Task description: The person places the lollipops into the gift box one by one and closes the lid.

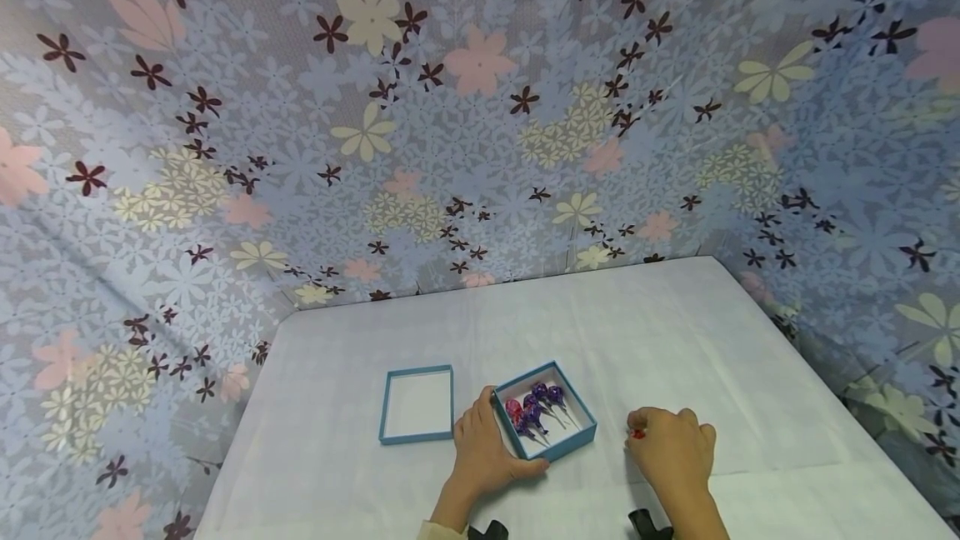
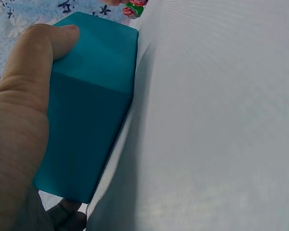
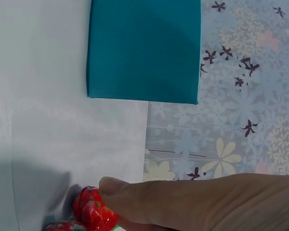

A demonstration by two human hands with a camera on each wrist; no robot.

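Note:
My left hand (image 1: 483, 448) grips a small blue box (image 1: 572, 443), its thumb along the front wall and its fingers along the left side. Several wrapped lollipops (image 1: 531, 415), mostly purple with some pink-red, lie inside with their sticks toward the front. In the left wrist view the thumb presses on the teal outer wall (image 2: 91, 130). To the right of the box, my right hand (image 1: 675, 448) pinches red-wrapped lollipops (image 3: 94, 211) just over the table; their sticks are hidden. Two red heads show in the right wrist view.
A blue-rimmed box lid (image 1: 417, 440) with a white inside lies left of the box. White cloth covers the table (image 1: 360, 340). Floral curtains (image 1: 480, 148) hang behind it and along both sides.

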